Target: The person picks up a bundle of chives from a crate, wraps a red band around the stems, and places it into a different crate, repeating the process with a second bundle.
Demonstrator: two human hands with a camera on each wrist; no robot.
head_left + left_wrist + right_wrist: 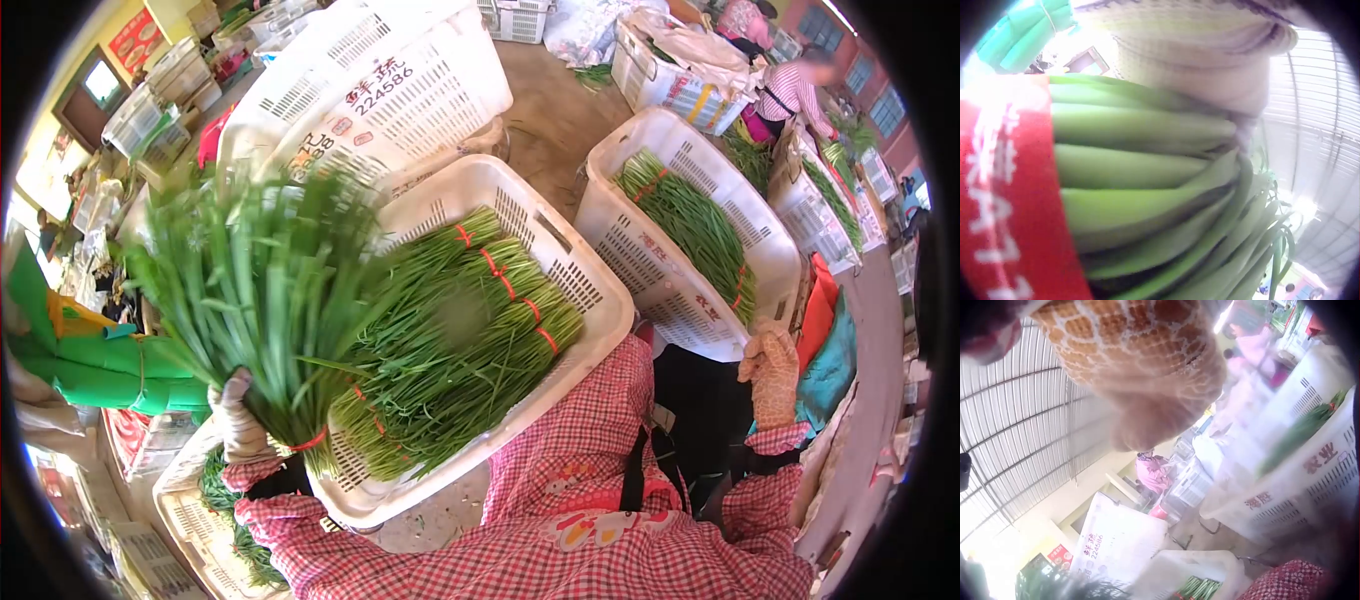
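Note:
A bunch of Chinese chives (pixel 270 290) fans upward in my gloved left hand (pixel 238 415), which grips it just above its red band (pixel 310 440). In the left wrist view the printed red tape (pixel 1010 187) wraps the stalks, with gloved fingers (pixel 1197 75) across them. Below and right of the bunch, a white crate (pixel 590 370) holds several banded chive bundles (pixel 470 320) lying side by side. My right hand (pixel 772 370), in a tan patterned glove, hangs near the end of a second crate (pixel 640 245) and holds nothing; its fingers look loosely bent.
Chive bundles (pixel 690 220) lie in the second crate. Large white crates (pixel 400 90) stand tilted behind the first one. A lower crate (pixel 185 500) with greens sits at my left. Another person (pixel 795 95) works among crates at the back right.

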